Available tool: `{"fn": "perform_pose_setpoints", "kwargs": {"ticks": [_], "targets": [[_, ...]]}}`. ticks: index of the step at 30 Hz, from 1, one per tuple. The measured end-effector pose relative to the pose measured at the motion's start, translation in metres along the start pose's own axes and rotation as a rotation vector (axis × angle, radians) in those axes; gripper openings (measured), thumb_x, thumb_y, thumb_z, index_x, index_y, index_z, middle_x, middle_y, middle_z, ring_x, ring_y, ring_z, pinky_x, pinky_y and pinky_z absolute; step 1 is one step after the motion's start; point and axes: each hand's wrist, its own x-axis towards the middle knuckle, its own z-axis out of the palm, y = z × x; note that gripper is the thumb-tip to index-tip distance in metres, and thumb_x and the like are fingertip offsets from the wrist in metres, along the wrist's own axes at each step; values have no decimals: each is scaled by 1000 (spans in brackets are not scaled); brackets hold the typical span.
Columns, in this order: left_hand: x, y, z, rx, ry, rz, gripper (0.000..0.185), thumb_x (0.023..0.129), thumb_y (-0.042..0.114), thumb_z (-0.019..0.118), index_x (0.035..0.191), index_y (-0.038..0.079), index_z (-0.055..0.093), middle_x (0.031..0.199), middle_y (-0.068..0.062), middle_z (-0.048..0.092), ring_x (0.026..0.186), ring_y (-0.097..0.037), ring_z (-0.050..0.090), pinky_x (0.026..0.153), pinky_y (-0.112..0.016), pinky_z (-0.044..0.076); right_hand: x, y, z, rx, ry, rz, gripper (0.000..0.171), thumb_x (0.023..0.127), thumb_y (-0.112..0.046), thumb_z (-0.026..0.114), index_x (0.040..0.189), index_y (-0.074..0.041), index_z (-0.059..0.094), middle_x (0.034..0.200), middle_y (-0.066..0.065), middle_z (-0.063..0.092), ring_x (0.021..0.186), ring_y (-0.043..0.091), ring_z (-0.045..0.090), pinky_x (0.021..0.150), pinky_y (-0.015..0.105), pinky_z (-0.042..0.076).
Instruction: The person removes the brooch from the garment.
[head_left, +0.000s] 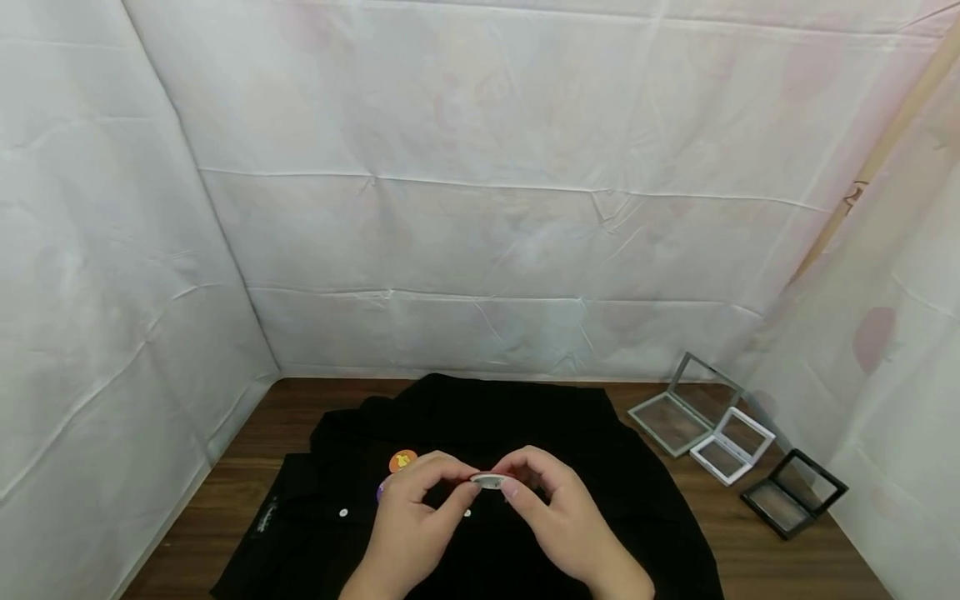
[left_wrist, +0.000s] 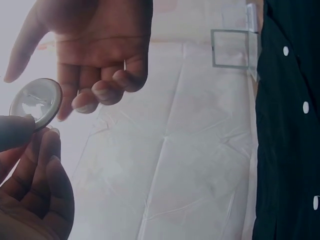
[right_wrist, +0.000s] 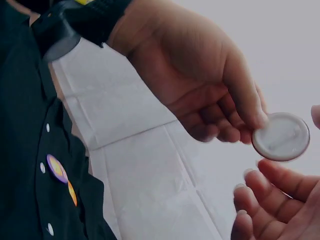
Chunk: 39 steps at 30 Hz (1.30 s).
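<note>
My left hand (head_left: 420, 517) pinches a round pin-back button badge (head_left: 489, 481) between thumb and fingers, above a black shirt (head_left: 480, 417). The badge's pale back, with a thin pin, faces the left wrist camera (left_wrist: 37, 102). Curving in from the other side is my right hand (head_left: 558, 517), its index fingertip right at the badge's rim. In the right wrist view its thumb tip (right_wrist: 316, 116) stands just off the badge (right_wrist: 281, 137). An orange badge (head_left: 402, 461) and a purple badge (right_wrist: 57, 168) sit on the shirt, partly hidden by my left hand in the head view.
The shirt lies spread on a brown wooden table (head_left: 225, 500), its white buttons (head_left: 343, 512) showing. At the right stand a grey folding mirror (head_left: 671, 425), a white one (head_left: 738, 454) and a black one (head_left: 787, 504). Pale cloth (head_left: 480, 233) hangs behind and on both sides.
</note>
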Motion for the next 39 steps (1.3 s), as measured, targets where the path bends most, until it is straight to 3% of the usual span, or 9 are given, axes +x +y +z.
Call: {"fn": "perform_pose_setpoints", "kwargs": {"ticks": [5,10,15,22,26,32,36,39], "targets": [[1,-2,-3,14,11,86,16,94,10,77,100,25,76,95,3,73,84,-10,68,71,-28,58,6,-6,-12,-41,-105,18,19,107,-9,55,118,-13,69,104,-2,70,88,16,66,77,32,56],[2,-6,-1,45,38,266,20,91,0,77,102,16,75,96,1,73,86,-12,70,76,-22,58,17,-18,-24,-162,-225,37,17,106,-19,60,119,-16,70,100,-6,69,86,11,65,75,29,57],[4,-10,2,88,69,411,11,94,4,76,101,12,76,97,0,74,87,-14,71,79,-20,57,25,-29,-32,-211,-316,71,19,106,-29,60,118,-18,72,97,-9,68,85,9,64,74,28,56],[5,-10,2,156,82,508,6,99,13,72,97,10,77,97,1,73,86,-14,69,78,-18,55,28,-31,-31,-159,-395,119,19,106,-30,60,116,-20,73,97,-9,70,85,10,65,72,29,56],[6,-11,0,179,62,524,6,98,12,72,97,9,77,99,1,71,86,-14,68,78,-17,55,27,-27,-29,-139,-424,142,20,106,-30,61,117,-18,72,97,-8,70,86,9,65,73,29,57],[3,-13,-1,202,7,485,4,98,12,73,99,12,77,101,5,69,87,-10,67,80,-16,53,25,-22,-29,-146,-448,179,22,106,-34,61,116,-18,72,98,-9,69,85,8,64,73,28,57],[-2,-14,-6,248,-49,416,9,100,20,72,106,15,76,105,8,68,92,-7,66,82,-17,53,22,-18,-28,-144,-447,190,21,106,-35,61,115,-20,71,97,-8,68,83,8,64,72,29,57],[-7,-15,-12,308,-103,303,16,95,18,77,111,17,75,109,12,66,96,-6,65,84,-22,55,21,-15,-26,-134,-442,208,22,106,-36,60,115,-19,71,96,-7,68,81,9,64,71,29,57]]}}
